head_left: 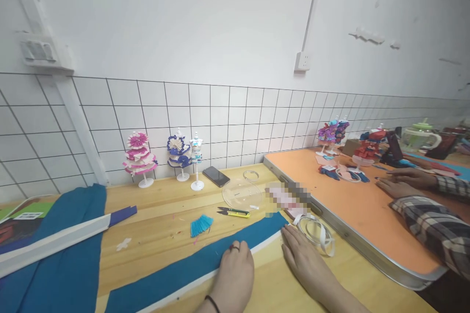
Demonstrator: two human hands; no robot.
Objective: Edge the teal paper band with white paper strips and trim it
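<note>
A long strip of teal fabric [172, 266] with a white lower edge lies diagonally across the wooden table. My left hand [237, 271], with a ring on one finger and a dark band at the wrist, rests on the strip's lower edge; its fingers are curled in against the cloth. Flat at the strip's right end lies my right hand [304, 257], fingers stretched out and touching the fabric's corner. Beyond the strip are a small pleated turquoise piece [201, 226] and yellow-and-black thread snips [234, 212]. A coil of white ribbon [326, 239] sits beside my right hand.
More teal fabric [79, 234] and a folded white strip [55, 242] lie at left. Small dressed stands [141, 156], a phone [216, 176] and a clear round dish [238, 194] line the back. At an orange table [367, 215] rest another person's hands [402, 183].
</note>
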